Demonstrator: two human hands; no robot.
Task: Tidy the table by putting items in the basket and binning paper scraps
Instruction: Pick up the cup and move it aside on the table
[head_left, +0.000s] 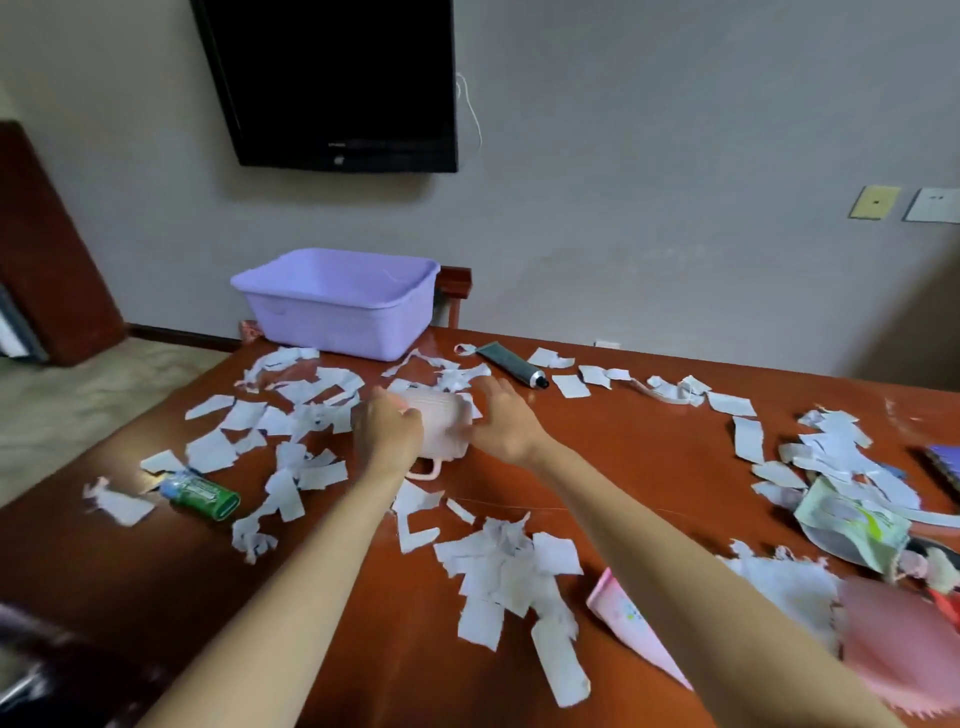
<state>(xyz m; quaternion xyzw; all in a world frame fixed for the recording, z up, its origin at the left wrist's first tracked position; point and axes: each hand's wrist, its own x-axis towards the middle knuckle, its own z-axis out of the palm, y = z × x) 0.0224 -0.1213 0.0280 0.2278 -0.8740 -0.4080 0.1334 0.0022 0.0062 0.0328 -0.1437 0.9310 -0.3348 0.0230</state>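
The fingers of the left hand are curled over the left end of a pale pink cup, clamped on it. The fingers of the right hand lie fairly straight and close together against the cup's right end, so the cup sits between the two hands. The cup lies on its side on the tabletop, its handle pointing toward the person; the picture is blurred there, so I cannot tell whether it is lifted clear of the wood.

White paper scraps are strewn all round the cup, thick to its left, in front of it and far to its right. Behind the cup, near the far edge, stands a purple basket. Behind and to the right of the cup lies a grey tube with a dark cap. In front of the cup and to its left lies a green bottle on its side. Far to the right of the cup a green-and-white packet rests among more scraps. On the wall above and behind the cup hangs a dark television.
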